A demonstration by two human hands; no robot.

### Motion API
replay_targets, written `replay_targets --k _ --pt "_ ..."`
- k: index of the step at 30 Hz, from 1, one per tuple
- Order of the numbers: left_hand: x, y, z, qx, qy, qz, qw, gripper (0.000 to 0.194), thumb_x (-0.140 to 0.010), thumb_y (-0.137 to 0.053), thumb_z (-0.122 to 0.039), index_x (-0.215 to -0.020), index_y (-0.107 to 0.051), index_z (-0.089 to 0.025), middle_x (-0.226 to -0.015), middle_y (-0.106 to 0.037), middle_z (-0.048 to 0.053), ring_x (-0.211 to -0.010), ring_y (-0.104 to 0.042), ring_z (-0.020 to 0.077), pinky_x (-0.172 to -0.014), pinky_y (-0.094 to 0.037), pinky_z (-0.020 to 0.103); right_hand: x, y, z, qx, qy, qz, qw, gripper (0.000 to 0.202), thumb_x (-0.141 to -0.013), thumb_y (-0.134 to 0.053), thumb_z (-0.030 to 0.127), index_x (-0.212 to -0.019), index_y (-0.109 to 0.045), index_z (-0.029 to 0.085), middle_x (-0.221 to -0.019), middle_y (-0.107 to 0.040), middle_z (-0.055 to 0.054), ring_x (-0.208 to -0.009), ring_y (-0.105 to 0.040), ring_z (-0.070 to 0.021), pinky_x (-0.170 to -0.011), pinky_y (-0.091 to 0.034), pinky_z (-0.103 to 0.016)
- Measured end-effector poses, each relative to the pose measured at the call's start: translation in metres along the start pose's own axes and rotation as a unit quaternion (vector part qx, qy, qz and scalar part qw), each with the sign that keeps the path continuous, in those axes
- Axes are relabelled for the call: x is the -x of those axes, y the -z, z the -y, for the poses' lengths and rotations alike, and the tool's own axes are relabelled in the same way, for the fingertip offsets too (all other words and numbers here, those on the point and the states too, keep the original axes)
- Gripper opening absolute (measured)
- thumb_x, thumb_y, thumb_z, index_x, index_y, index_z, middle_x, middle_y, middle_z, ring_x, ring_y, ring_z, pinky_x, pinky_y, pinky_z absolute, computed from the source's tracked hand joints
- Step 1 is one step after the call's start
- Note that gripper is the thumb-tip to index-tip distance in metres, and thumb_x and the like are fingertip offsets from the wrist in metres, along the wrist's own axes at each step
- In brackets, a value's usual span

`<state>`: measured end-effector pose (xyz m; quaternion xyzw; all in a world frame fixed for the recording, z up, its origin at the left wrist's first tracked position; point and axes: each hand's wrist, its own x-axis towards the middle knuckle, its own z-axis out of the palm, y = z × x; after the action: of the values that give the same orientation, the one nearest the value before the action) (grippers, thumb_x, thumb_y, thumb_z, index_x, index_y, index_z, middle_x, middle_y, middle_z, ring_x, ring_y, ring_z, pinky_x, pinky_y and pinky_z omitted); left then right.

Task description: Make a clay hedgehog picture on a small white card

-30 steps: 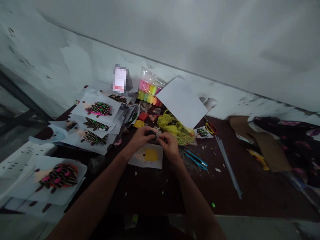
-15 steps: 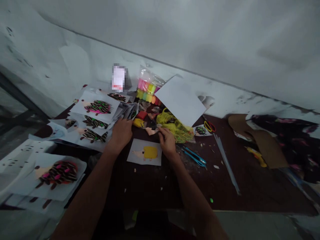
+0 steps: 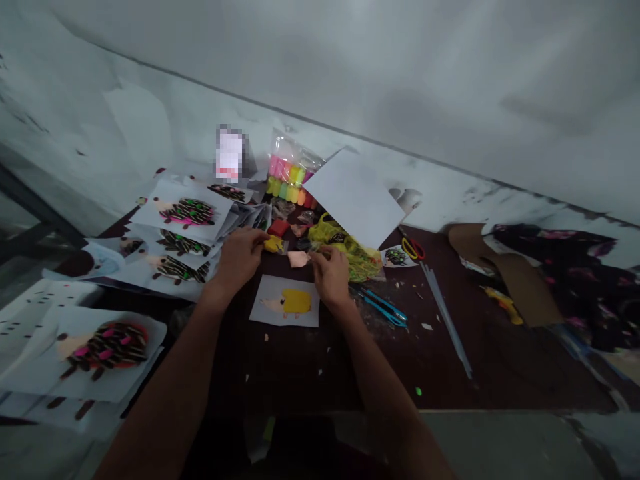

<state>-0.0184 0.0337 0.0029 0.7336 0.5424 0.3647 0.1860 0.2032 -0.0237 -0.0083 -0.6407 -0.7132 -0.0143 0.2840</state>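
Note:
My left hand (image 3: 241, 257) is closed, its fingertips on the left end of a packet of yellow clay (image 3: 275, 245). Between the thumb and fingers of my right hand (image 3: 331, 272) is the edge of a packet of peach clay (image 3: 299, 259). Just below both hands lies a white card (image 3: 259, 312) bearing a hedgehog figure (image 3: 297, 301) with a yellow body and a peach snout. A red clay packet (image 3: 279, 228) is behind the yellow one. Beside my right hand spreads a yellow-green plastic bag (image 3: 357, 258).
Finished hedgehog pictures (image 3: 187, 212) pile up at the left. Behind are a bag of coloured clay (image 3: 287, 177) and a blank white sheet (image 3: 356, 193). To the right lie a blue cutter (image 3: 384, 308), scissors (image 3: 414, 248), clear sticks (image 3: 447, 323) and brown cardboard (image 3: 533, 287).
My left hand has come up onto the yellow packet. The peach packet now lies flatter and shows more of its face beside my right fingers. The whole view has shifted slightly.

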Motion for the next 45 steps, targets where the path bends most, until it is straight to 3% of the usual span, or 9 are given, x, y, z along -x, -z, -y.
replay_targets --k 4,7,10,14,20,28,37,42,45 --pt "0.001 -0.009 -0.012 0.358 0.070 0.021 0.931 0.029 -0.075 -0.071 -0.035 -0.096 -0.069 -0.015 -0.090 -0.073 0.006 -0.083 -0.068 0.0208 -0.080 -0.056 0.035 0.006 -0.005 0.007 -0.222 -0.014 -0.010 0.975 0.027 -0.095 -0.055 0.029 -0.114 -0.073 0.023 -0.112 -0.068 -0.010 -0.107 -0.061 -0.0237 -0.097 -0.047 -0.039" --pt "0.005 -0.018 -0.021 0.452 0.092 0.040 0.886 0.033 -0.067 -0.077 -0.035 -0.093 -0.069 -0.015 -0.088 -0.073 0.004 -0.082 -0.068 0.0188 -0.079 -0.057 0.033 0.007 -0.012 0.012 -0.395 -0.052 0.055 0.916 0.030 -0.095 -0.054 0.042 -0.109 -0.073 0.023 -0.106 -0.073 -0.007 -0.097 -0.065 -0.0208 -0.086 -0.052 -0.034" --pt "0.007 -0.021 -0.028 0.458 0.095 0.097 0.878 0.038 -0.065 -0.078 -0.034 -0.098 -0.071 -0.015 -0.092 -0.074 0.005 -0.084 -0.068 0.0192 -0.081 -0.057 0.035 0.006 -0.013 0.014 -0.462 -0.088 0.084 0.879 0.034 -0.089 -0.060 0.053 -0.089 -0.073 0.022 -0.086 -0.072 -0.003 -0.076 -0.063 -0.0175 -0.070 -0.051 -0.028" --pt "0.008 -0.022 -0.032 0.461 0.121 0.158 0.865 0.043 -0.060 -0.083 -0.034 -0.098 -0.072 -0.014 -0.090 -0.075 0.005 -0.080 -0.069 0.0192 -0.077 -0.057 0.034 0.005 -0.009 0.016 -0.483 -0.100 0.069 0.867 0.033 -0.081 -0.068 0.053 -0.074 -0.067 0.021 -0.072 -0.066 0.000 -0.066 -0.056 -0.0144 -0.064 -0.046 -0.026" --pt "0.008 -0.023 -0.025 0.469 0.176 0.151 0.852 0.040 -0.055 -0.088 -0.038 -0.083 -0.071 -0.014 -0.075 -0.072 0.002 -0.064 -0.065 0.0145 -0.067 -0.057 0.030 0.005 -0.001 0.016 -0.487 -0.092 0.057 0.867 0.027 -0.081 -0.068 0.045 -0.069 -0.062 0.021 -0.065 -0.057 0.003 -0.062 -0.050 -0.0125 -0.063 -0.042 -0.025" --pt "0.008 -0.017 -0.021 0.494 0.134 0.142 0.848 0.033 -0.062 -0.085 -0.036 -0.079 -0.063 -0.017 -0.072 -0.067 -0.003 -0.062 -0.064 0.0124 -0.064 -0.057 0.028 0.005 0.002 0.016 -0.464 -0.084 0.038 0.881 0.027 -0.082 -0.066 0.046 -0.071 -0.061 0.022 -0.068 -0.059 0.002 -0.065 -0.053 -0.0136 -0.064 -0.045 -0.026" --pt "0.008 -0.015 -0.025 0.478 0.106 0.184 0.852 0.034 -0.057 -0.086 -0.029 -0.086 -0.074 -0.016 -0.083 -0.077 0.004 -0.080 -0.073 0.0213 -0.081 -0.058 0.036 0.007 0.003 0.017 -0.480 -0.074 0.063 0.872 0.022 -0.084 -0.060 0.034 -0.096 -0.077 0.025 -0.108 -0.074 -0.003 -0.103 -0.066 -0.0203 -0.094 -0.052 -0.034" --pt "0.008 -0.011 -0.027 0.478 0.147 0.215 0.839 0.037 -0.054 -0.086 -0.026 -0.089 -0.077 -0.016 -0.080 -0.077 0.003 -0.074 -0.073 0.0205 -0.076 -0.060 0.035 0.006 0.001 0.014 -0.539 -0.145 0.096 0.824 0.023 -0.084 -0.057 0.034 -0.087 -0.076 0.021 -0.087 -0.077 -0.003 -0.081 -0.069 -0.0195 -0.080 -0.055 -0.033" --pt "0.008 -0.012 -0.025 0.475 0.160 0.204 0.841 0.036 -0.053 -0.087 -0.025 -0.086 -0.076 -0.015 -0.076 -0.075 0.002 -0.066 -0.071 0.0180 -0.069 -0.060 0.034 0.006 0.002 0.014 -0.539 -0.171 0.102 0.818 0.024 -0.082 -0.061 0.039 -0.084 -0.076 0.021 -0.082 -0.076 -0.002 -0.074 -0.067 -0.0184 -0.071 -0.054 -0.030"
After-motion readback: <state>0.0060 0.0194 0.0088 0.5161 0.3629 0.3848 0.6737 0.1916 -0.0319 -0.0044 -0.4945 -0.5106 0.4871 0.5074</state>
